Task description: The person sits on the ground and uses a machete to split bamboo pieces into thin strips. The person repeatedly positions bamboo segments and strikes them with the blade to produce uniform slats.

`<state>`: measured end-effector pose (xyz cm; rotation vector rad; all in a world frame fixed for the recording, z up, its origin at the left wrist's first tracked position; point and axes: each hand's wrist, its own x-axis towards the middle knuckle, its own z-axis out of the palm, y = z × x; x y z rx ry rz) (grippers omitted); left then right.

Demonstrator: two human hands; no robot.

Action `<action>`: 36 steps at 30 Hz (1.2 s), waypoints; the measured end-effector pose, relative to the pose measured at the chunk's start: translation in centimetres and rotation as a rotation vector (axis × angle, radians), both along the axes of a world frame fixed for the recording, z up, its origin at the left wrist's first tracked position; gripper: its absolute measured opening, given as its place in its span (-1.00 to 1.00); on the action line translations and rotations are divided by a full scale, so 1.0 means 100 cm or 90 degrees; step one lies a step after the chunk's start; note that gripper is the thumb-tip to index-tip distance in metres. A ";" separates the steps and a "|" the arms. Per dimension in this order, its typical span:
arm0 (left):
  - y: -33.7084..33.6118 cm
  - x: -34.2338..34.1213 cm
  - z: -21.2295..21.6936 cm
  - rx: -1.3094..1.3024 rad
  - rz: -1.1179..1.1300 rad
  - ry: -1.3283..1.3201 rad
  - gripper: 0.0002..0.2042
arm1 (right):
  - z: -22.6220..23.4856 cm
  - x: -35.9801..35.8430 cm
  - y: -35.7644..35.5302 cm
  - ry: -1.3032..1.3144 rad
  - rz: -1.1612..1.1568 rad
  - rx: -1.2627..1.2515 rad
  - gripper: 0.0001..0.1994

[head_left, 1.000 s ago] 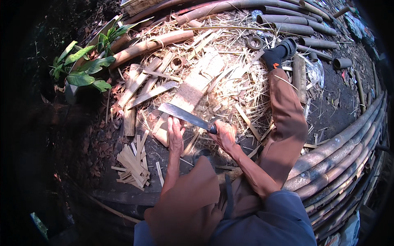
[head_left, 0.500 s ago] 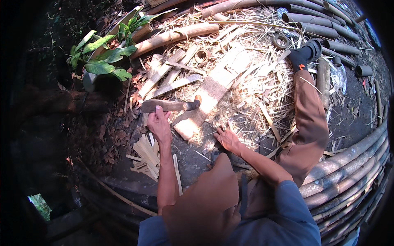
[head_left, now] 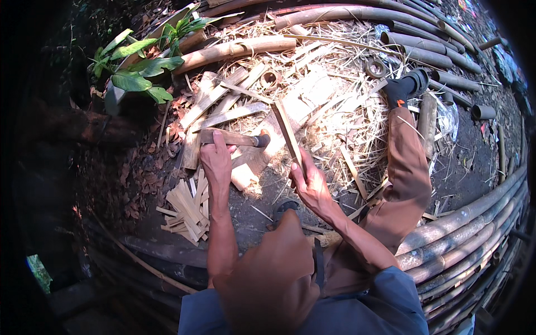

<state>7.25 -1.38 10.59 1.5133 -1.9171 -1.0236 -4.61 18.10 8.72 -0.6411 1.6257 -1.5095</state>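
My left hand point(head_left: 215, 159) is closed on the broad flat part of what looks like a machete point(head_left: 231, 138), lying nearly level. Its black-wrapped, orange-tipped end points right, over a pale wooden block point(head_left: 252, 161). Slightly right of it, my right hand point(head_left: 310, 181) grips the lower end of a split bamboo strip point(head_left: 287, 131). The strip tilts up and left, its top above the block and apart from the machete. Below my left hand, beside my forearm, lies a pile of short split bamboo pieces point(head_left: 188, 211).
Shavings point(head_left: 357, 123) cover the ground around the block. Bamboo poles lie stacked at right point(head_left: 446, 245) and at the back point(head_left: 357, 12). A leafy plant point(head_left: 137, 70) stands at far left. My outstretched right leg point(head_left: 405, 167) reaches along the right of the shavings.
My right hand has come up from the ground with a bamboo strip in its grip. My left hand still holds the machete in almost the same place. The whole view has shifted slightly.
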 end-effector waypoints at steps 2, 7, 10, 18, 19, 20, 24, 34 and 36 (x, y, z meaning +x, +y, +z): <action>0.002 -0.006 -0.014 -0.027 -0.028 -0.036 -0.41 | -0.027 0.006 0.004 0.132 0.016 0.107 -0.73; 0.017 -0.009 -0.016 -0.119 -0.079 -0.021 -0.49 | -0.039 0.033 -0.003 0.231 0.052 0.022 -0.80; 0.022 -0.008 -0.023 -0.144 -0.081 -0.026 -0.51 | -0.038 0.030 -0.014 0.357 0.041 0.008 -0.81; 0.028 -0.018 -0.017 -0.224 -0.158 -0.011 -0.56 | -0.080 0.028 -0.022 0.320 0.023 0.035 -0.81; 0.025 -0.023 -0.017 -0.199 -0.162 -0.001 -0.56 | -0.099 0.022 -0.018 0.251 0.131 0.157 -0.83; 0.024 -0.014 -0.020 -0.169 -0.150 -0.013 -0.57 | -0.071 0.025 -0.023 0.306 0.125 0.196 -0.91; 0.030 -0.005 -0.015 -0.144 -0.128 -0.008 -0.57 | 0.033 0.010 -0.035 0.379 -0.042 -0.075 -0.77; 0.030 0.000 -0.029 -0.139 -0.109 0.016 -0.50 | 0.004 0.017 -0.031 0.382 -0.019 -0.045 -0.91; 0.026 0.006 -0.028 -0.139 -0.096 -0.014 -0.50 | 0.021 0.023 -0.031 0.286 -0.178 -0.204 -0.86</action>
